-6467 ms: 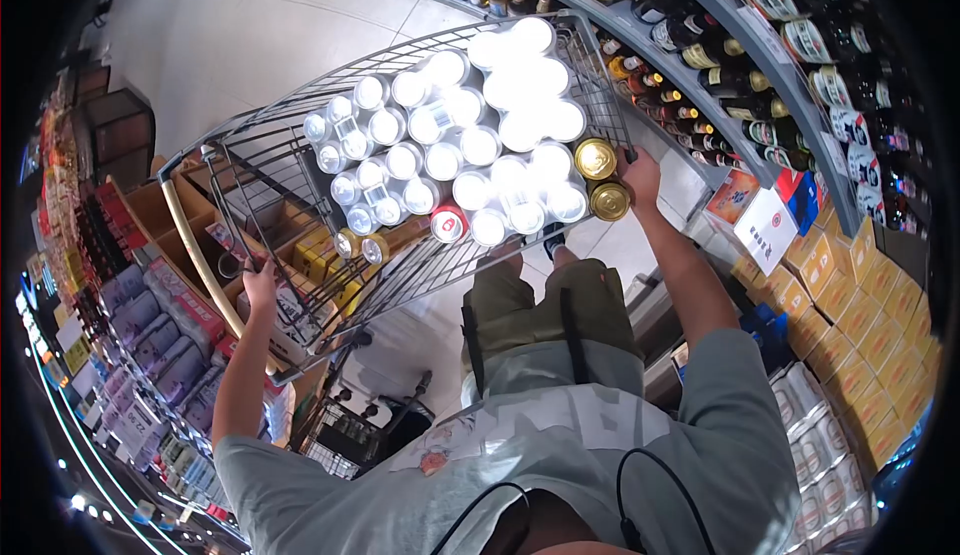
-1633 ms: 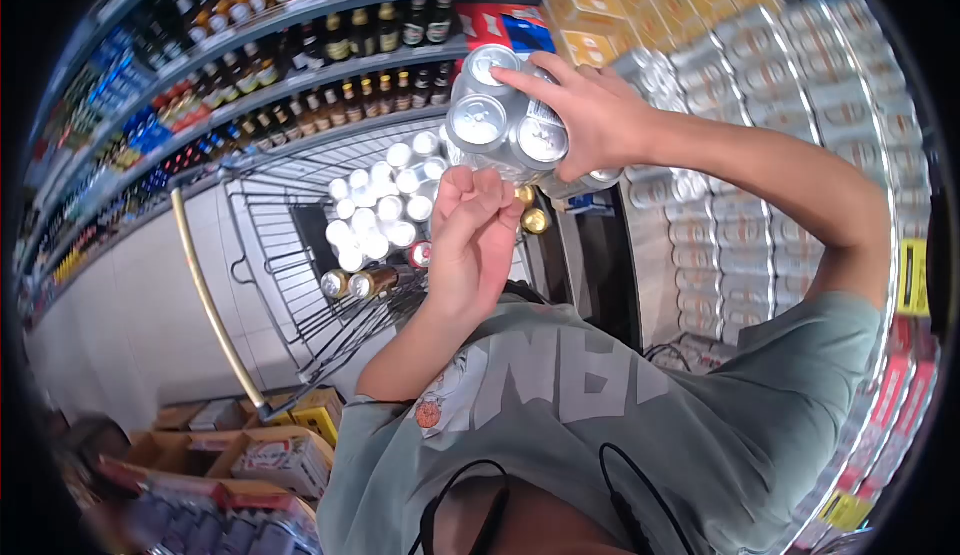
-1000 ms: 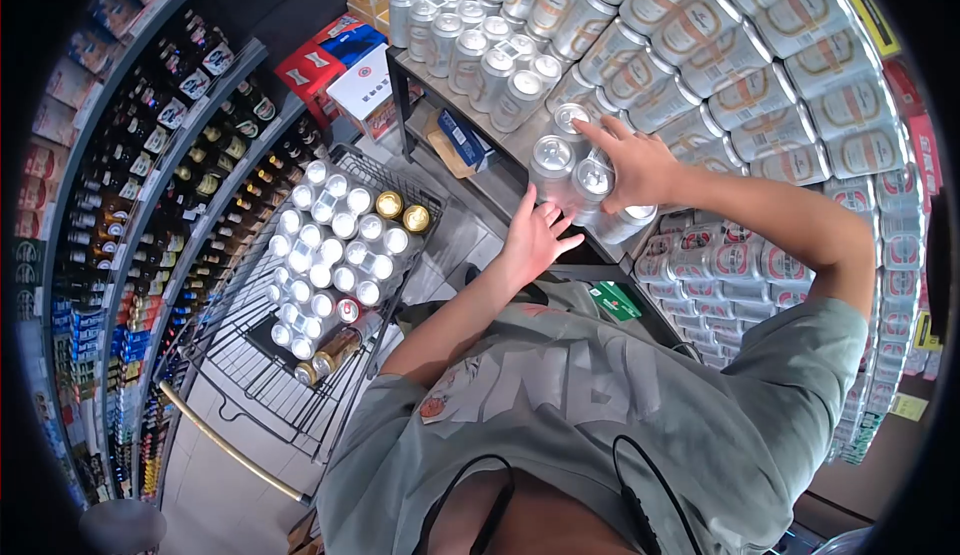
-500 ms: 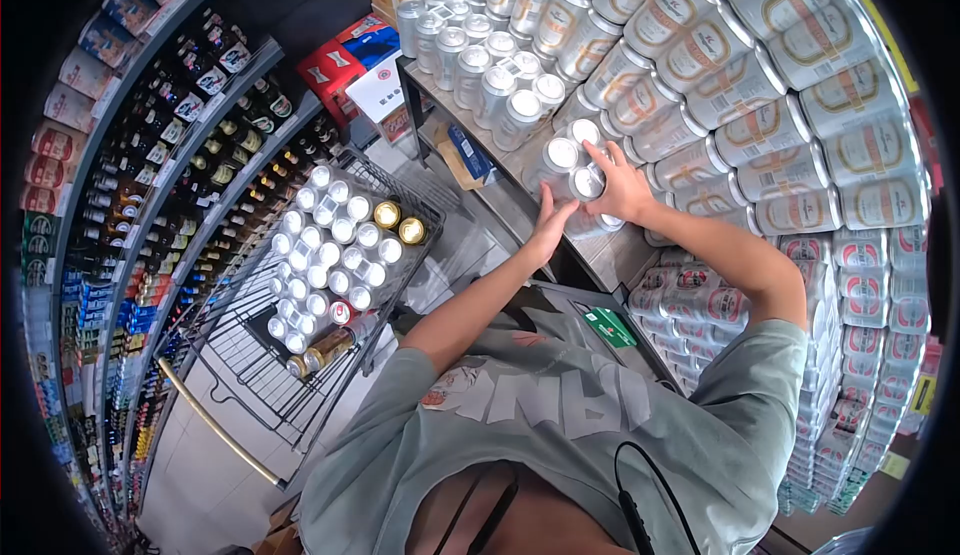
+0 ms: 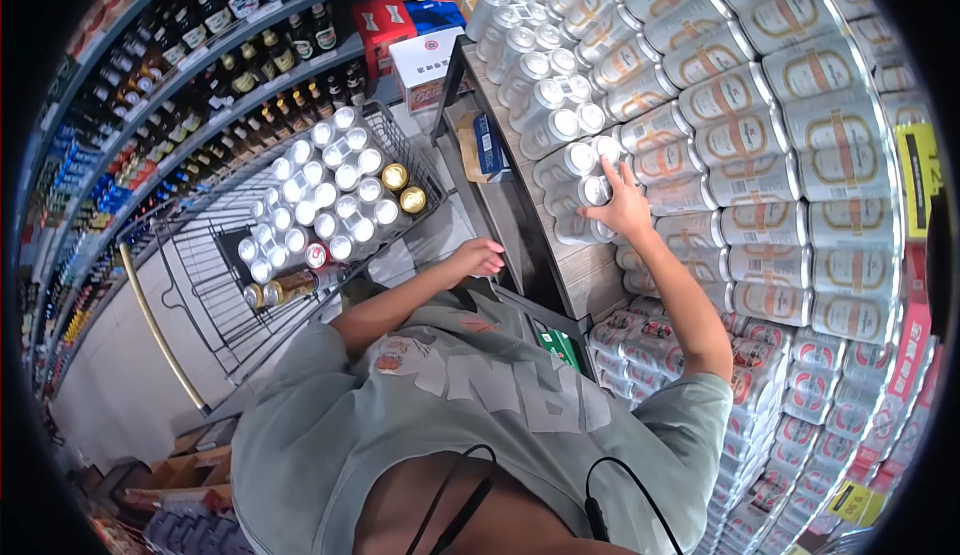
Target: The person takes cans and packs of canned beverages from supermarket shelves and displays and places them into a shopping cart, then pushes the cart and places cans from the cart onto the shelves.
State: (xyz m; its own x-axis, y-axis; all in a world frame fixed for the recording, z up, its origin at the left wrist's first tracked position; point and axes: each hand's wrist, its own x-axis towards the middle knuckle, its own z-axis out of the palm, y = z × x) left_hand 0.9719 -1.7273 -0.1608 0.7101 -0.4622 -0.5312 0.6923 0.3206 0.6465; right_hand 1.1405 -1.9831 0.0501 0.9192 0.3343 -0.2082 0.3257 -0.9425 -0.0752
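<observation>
Drawn back from the can pack (image 5: 593, 191) since half a second ago, the left hand (image 5: 470, 258) is now just off the left edge of the surface (image 5: 590, 280), its fingers loosely curled, though whether they press together cannot be told. On the surface sits that pack, beside a row of other silver cans (image 5: 565, 123), the right hand (image 5: 622, 210) over its lids with fingers spread. Left of the surface stands a shopping cart (image 5: 235, 300) carrying more cans (image 5: 325, 195)
</observation>
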